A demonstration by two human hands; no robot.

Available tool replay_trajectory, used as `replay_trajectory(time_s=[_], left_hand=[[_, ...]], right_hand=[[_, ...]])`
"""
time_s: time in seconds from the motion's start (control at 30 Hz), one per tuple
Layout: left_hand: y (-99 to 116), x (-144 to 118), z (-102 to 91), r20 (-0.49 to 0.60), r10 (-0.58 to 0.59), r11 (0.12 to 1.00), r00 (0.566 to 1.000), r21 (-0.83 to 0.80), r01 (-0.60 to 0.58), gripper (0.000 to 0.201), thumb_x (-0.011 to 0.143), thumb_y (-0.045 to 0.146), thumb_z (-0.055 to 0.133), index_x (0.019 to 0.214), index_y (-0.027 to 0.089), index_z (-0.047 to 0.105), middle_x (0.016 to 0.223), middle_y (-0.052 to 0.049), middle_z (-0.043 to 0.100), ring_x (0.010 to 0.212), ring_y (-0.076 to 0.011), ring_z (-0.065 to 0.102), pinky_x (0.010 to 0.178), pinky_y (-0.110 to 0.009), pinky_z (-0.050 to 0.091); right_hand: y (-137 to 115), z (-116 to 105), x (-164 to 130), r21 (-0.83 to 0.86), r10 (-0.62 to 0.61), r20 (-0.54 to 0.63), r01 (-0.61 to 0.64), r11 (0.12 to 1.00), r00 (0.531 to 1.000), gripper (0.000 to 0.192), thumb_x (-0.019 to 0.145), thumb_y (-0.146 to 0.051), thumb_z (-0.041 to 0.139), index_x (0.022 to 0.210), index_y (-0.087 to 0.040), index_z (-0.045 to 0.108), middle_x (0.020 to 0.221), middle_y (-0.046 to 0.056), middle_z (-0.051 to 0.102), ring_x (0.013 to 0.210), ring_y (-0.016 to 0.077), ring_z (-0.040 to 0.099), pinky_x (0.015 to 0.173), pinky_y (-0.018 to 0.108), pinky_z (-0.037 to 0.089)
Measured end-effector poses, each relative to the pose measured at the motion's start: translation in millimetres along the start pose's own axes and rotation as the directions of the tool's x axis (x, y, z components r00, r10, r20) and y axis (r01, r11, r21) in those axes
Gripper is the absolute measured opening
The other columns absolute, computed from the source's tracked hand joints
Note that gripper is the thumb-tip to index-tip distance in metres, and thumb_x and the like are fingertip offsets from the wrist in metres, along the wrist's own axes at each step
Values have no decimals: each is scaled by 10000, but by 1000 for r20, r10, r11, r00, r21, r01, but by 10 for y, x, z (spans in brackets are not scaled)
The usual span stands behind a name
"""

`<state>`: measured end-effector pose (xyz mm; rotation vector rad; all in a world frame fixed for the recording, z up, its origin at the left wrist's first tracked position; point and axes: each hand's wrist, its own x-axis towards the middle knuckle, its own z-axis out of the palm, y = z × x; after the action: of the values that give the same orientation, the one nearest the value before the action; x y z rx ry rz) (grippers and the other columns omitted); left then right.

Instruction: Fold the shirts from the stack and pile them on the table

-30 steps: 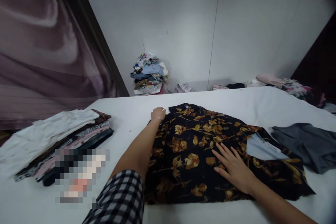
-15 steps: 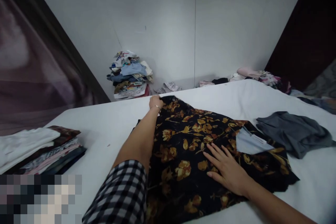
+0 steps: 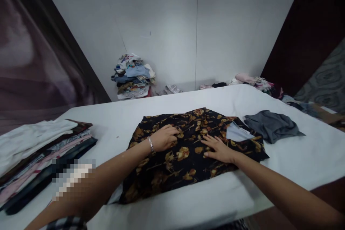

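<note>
On the white-covered desk (image 3: 172,104) a black shirt with golden flowers (image 3: 188,151) is spread near the front edge. The left hand (image 3: 164,138) is laid on its middle with fingers bent into the cloth, and the right hand (image 3: 218,148) is pressed flat and open beside it. A grey garment (image 3: 272,125) is seen to the right, a stack of folded clothes (image 3: 40,154) at the left. Behind the desk, a pile of clothes (image 3: 133,76) is placed against the pale wall (image 3: 172,25), and a dark curtain (image 3: 32,61) is hung at the left.
</note>
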<state>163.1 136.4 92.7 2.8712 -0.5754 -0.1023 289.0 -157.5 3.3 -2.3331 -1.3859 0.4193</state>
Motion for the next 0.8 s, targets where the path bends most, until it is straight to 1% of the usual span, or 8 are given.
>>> replay_trajectory(time_s=[0.07, 0.17, 0.27, 0.4, 0.5, 0.6, 0.73, 0.8], left_hand=[[-25, -63, 163, -144, -129, 991, 981, -46, 124, 271, 838, 285, 500, 1034, 263, 685, 1284, -50, 582, 1226, -221, 485, 1087, -361, 306], [-110, 122, 221, -348, -447, 894, 824, -200, 401, 322, 881, 359, 453, 1083, 216, 659, 1227, -73, 614, 1137, -216, 555, 1000, -326, 402], [-164, 476, 247, -281, -695, 719, 662, -297, 628, 440, 841, 467, 517, 1150, 171, 617, 1236, -129, 613, 1116, -267, 580, 946, -354, 441], [-181, 820, 318, -121, -811, 577, 573, -328, 748, 302, 718, 338, 660, 969, 171, 675, 1034, -146, 698, 979, -311, 641, 823, -391, 486], [-200, 880, 221, -172, -802, 590, 572, -374, 715, 110, 739, 257, 608, 791, 193, 680, 884, -101, 714, 858, -264, 654, 753, -358, 490], [-201, 860, -71, -309, -763, 645, 568, -433, 630, 202, 821, 333, 513, 801, 194, 659, 832, -53, 697, 820, -205, 626, 751, -317, 479], [-54, 862, -461, -547, -611, 750, 572, -632, 195, 175, 786, 328, 554, 809, 176, 636, 806, -11, 678, 792, -160, 600, 763, -275, 471], [77, 875, -545, -607, -532, 749, 591, -662, -6, 139, 758, 259, 572, 847, 173, 634, 920, -22, 689, 847, -154, 605, 800, -268, 464]], right_hand=[[8, -83, 39, 92, -7, -99, 16, 996, 995, 504, 878, -489, 496, 1307, -236, 570, 1401, 91, 493, 1331, 269, 403, 1112, 498, 273], [-3, -180, 175, 141, 8, -293, 35, 989, 956, 360, 886, -356, 474, 1151, -224, 678, 1175, 69, 668, 1128, 239, 592, 1013, 431, 430], [-63, -242, 398, 147, 51, -385, 7, 989, 921, 332, 862, -264, 490, 1127, -229, 686, 1135, 56, 687, 1063, 235, 629, 971, 414, 469], [-118, -309, 678, 130, 83, -378, -36, 991, 922, 391, 831, -152, 493, 1178, -227, 656, 1191, 48, 662, 1108, 226, 611, 985, 377, 463], [-64, -373, 751, 106, 137, -350, -106, 989, 927, 416, 812, -122, 501, 1191, -211, 647, 1171, 66, 670, 1114, 239, 606, 991, 381, 456], [-4, -439, 725, 107, 165, -373, -134, 985, 913, 558, 782, -136, 543, 1339, -180, 526, 1265, 104, 610, 1177, 265, 561, 1011, 423, 436], [-84, -532, 739, 223, 54, -484, 63, 973, 873, 757, 732, -209, 619, 1446, -201, 369, 1464, 87, 411, 1346, 257, 373, 1112, 440, 311], [-171, -589, 790, 379, 60, -515, 164, 911, 855, 707, 748, -209, 581, 1429, -215, 393, 1448, 71, 433, 1320, 235, 411, 1105, 423, 324]])
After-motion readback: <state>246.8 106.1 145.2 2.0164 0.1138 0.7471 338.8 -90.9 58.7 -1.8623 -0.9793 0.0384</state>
